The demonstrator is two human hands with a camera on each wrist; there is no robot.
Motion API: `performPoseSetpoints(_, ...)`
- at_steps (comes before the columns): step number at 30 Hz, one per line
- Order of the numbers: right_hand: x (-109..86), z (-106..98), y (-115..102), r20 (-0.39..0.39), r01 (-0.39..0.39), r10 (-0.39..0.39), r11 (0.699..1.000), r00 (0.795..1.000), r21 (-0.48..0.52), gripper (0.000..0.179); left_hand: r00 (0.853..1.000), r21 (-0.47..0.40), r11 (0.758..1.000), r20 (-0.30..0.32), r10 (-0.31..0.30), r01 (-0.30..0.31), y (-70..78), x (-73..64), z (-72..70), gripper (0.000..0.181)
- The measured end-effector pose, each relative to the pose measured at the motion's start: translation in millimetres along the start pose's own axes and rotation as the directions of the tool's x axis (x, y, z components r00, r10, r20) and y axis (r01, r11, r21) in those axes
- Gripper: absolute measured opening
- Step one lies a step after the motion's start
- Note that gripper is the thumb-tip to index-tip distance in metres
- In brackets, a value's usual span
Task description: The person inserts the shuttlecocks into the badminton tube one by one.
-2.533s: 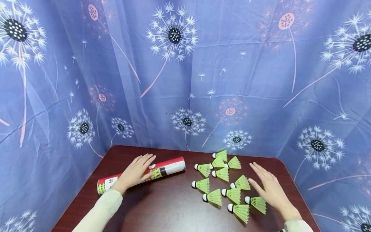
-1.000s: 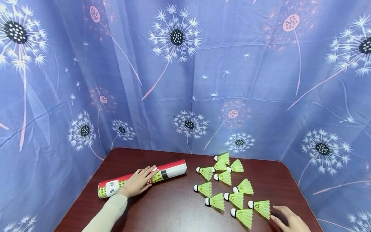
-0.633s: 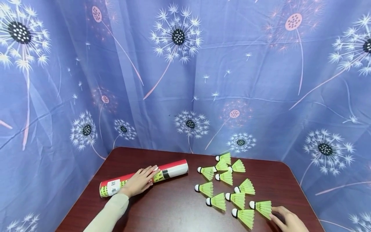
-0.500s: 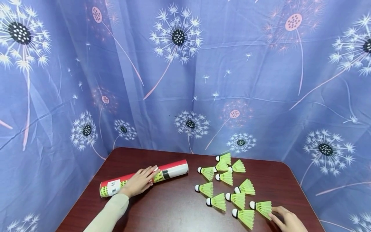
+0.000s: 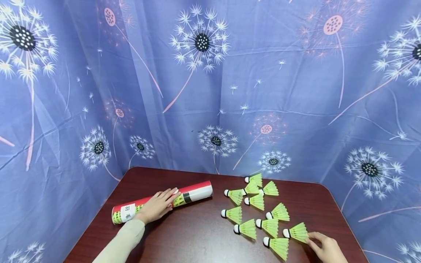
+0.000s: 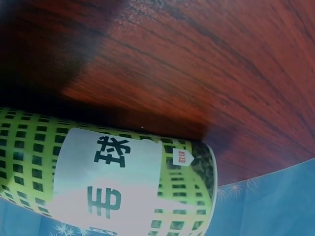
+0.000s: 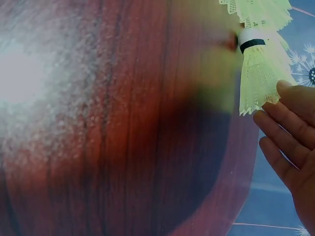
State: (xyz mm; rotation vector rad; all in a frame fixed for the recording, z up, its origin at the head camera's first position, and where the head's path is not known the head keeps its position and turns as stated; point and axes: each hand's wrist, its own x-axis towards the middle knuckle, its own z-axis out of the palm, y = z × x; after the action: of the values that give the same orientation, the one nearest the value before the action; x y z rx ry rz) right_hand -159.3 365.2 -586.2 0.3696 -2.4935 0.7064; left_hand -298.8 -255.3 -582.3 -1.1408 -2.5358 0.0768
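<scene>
On the table's left side lies a red, white and yellow-green shuttlecock tube (image 5: 197, 191). My left hand (image 5: 156, 205) rests on its middle, the fingers laid fairly straight across it. The left wrist view shows the tube's labelled end (image 6: 189, 191), but not the hand. At the right, thumb and fingertips of my right hand (image 5: 327, 248) pinch the skirt edge of a yellow-green shuttlecock (image 5: 297, 232) with a white cork. In the right wrist view the thumb (image 7: 288, 92) presses on the skirt (image 7: 258, 81), and the lower fingers are extended.
Several more yellow-green shuttlecocks (image 5: 246, 229) lie loosely grouped right of centre, corks mostly to the left. One shuttlecock (image 5: 277, 247) lies just in front of the pinched one. Behind the dark red wooden table (image 5: 190, 237) hangs a blue curtain (image 5: 243, 87) with dandelion prints.
My right hand came down from above the table to the rightmost shuttlecock and took its skirt edge, which now sits slightly higher. My left hand settled lower on the tube, which rolled slightly.
</scene>
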Motion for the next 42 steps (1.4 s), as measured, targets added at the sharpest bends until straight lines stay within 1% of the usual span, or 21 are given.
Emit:
performPoseSetpoints(2,0.3,2,3,-0.05,0.038,-0.037,0.999,0.998,0.018,0.026,1.0,-0.003,1.0,-0.005,0.003,-0.003,0.1,-0.2,-0.8,0.071)
performPoseSetpoints(4,0.1,2,6,-0.079,0.06,-0.057,0.998,0.995,0.03,0.028,1.0,0.0,1.0,-0.008,0.006,-0.006,0.1,0.1,-1.6,0.071)
performPoseSetpoints(10,-0.7,-1,10,-0.121,0.119,-0.112,0.992,0.986,0.049,0.028,1.0,0.019,1.0,-0.015,0.004,-0.004,0.5,1.6,-5.7,0.069)
performPoseSetpoints(16,1.6,-8,13,-0.177,0.181,-0.169,0.982,0.97,0.051,0.028,0.999,0.004,1.0,-0.032,0.012,-0.012,2.2,2.9,-11.8,0.069)
performPoseSetpoints(20,3.5,-15,12,-0.206,0.169,-0.155,0.984,0.966,0.052,0.029,1.0,0.013,1.0,-0.023,0.013,-0.013,2.9,2.8,-13.9,0.069)
performPoseSetpoints(25,6.9,-21,6,-0.222,0.124,-0.107,0.99,0.969,0.063,0.03,1.0,0.039,0.999,0.0,0.012,-0.012,4.4,0.8,-16.5,0.07)
performPoseSetpoints(28,10.4,-25,0,-0.231,0.096,-0.076,0.992,0.97,0.076,0.031,1.0,0.039,0.999,0.009,0.009,-0.01,6.1,-0.1,-18.1,0.071)
performPoseSetpoints(35,23.3,-29,-13,-0.209,0.014,0.006,0.996,0.978,0.093,0.032,1.0,0.022,1.0,0.001,0.012,-0.012,9.2,-0.8,-21.7,0.073)
performPoseSetpoints(38,31.0,-28,-18,-0.219,0.029,-0.008,0.995,0.976,0.093,0.033,1.0,0.023,1.0,-0.014,0.021,-0.02,10.2,-0.5,-23.3,0.073)
performPoseSetpoints(42,42.9,-26,-25,-0.243,0.097,-0.075,0.992,0.967,0.082,0.035,0.999,0.022,0.999,-0.031,0.034,-0.033,12.3,0.5,-25.2,0.074)
